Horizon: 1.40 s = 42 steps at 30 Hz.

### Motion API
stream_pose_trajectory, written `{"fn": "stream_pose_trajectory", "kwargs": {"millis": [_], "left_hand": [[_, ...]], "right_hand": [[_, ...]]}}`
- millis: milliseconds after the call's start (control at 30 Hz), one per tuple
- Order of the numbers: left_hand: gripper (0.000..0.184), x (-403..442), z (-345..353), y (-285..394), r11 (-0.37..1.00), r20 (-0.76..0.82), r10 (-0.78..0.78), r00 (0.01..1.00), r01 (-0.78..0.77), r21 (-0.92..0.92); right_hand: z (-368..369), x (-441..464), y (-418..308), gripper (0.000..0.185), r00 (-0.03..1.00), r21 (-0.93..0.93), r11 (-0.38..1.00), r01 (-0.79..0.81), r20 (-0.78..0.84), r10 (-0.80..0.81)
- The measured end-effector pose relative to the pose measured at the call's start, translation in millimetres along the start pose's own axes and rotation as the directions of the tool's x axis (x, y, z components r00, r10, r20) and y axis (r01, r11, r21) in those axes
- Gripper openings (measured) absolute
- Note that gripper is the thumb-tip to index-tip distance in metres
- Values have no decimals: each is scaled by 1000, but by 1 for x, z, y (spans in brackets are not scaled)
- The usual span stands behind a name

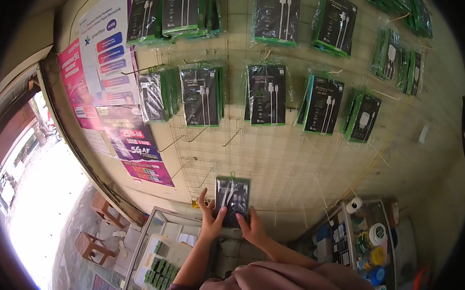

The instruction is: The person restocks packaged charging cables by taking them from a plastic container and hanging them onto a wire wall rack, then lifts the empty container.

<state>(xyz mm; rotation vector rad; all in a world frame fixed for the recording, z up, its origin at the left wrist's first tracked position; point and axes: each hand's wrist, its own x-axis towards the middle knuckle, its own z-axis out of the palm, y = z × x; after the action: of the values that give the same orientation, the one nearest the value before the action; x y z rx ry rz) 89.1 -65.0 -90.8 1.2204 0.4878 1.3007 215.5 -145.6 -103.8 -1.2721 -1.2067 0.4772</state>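
Between my two hands is a black boxed charging cable (234, 199) in clear wrap, a white cable pictured on its front and a green hang tab on top. My left hand (212, 218) grips its left side, thumb on the front and index finger raised away from the box. On the lower right edge, my right hand (252, 226) holds it with the thumb across the front. Its other fingers are partly hidden behind the box. Above, more cable boxes (202, 97) of the same kind hang on hooks from a wire grid (233, 155).
Bare hooks (233, 137) stick out of the grid. A glass display case (148, 242) holds small green packs (162, 272) at lower left. Jars (376, 234) stand on a case at right. Posters (131, 134) cover the left wall, near stools (94, 247) and a bright doorway.
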Motion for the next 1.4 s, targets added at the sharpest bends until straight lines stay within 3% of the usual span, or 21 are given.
{"fn": "stream_pose_trajectory", "kwargs": {"millis": [33,67,133,167,300,600,833,933,1033,1100,1233,1300,1400], "left_hand": [[84,-3,-10,-8,993,64,95,993,-99,58],[84,-9,-19,-10,992,56,105,993,-108,62],[86,-13,-29,1,896,130,86,988,-134,424],[86,-13,-33,7,906,67,-48,997,15,424],[82,14,-60,1,920,-32,151,988,-129,370],[79,50,-123,18,850,-209,246,946,-107,516],[79,54,-143,14,864,-216,259,942,-126,488],[79,54,-144,14,869,-227,201,953,-66,491],[79,58,-148,12,873,-217,192,957,-65,484],[79,62,-152,10,858,-187,164,968,-47,511],[78,77,-156,5,853,-182,115,976,-3,522],[76,88,-157,0,836,-138,165,977,-65,546],[76,110,-167,-14,854,-91,89,992,-29,519]], "right_hand": [[0,8,-5,27,994,135,985,-106,19,104],[2,15,-2,27,995,139,985,-99,29,96],[10,36,10,27,994,-141,984,111,38,-107],[18,45,15,27,992,-133,984,121,50,-115],[62,83,13,31,978,-111,977,184,124,-170],[148,130,1,39,951,-28,978,208,237,-196],[171,135,7,42,949,-17,971,240,213,-231],[173,137,15,42,952,-73,969,237,217,-216],[173,139,18,43,955,-96,974,206,238,-178],[174,142,21,43,960,-76,993,92,273,-68],[178,152,29,43,964,-78,976,203,190,-185],[174,159,28,44,957,-129,992,-15,284,52],[169,174,28,51,952,-229,973,-25,291,93]]}}
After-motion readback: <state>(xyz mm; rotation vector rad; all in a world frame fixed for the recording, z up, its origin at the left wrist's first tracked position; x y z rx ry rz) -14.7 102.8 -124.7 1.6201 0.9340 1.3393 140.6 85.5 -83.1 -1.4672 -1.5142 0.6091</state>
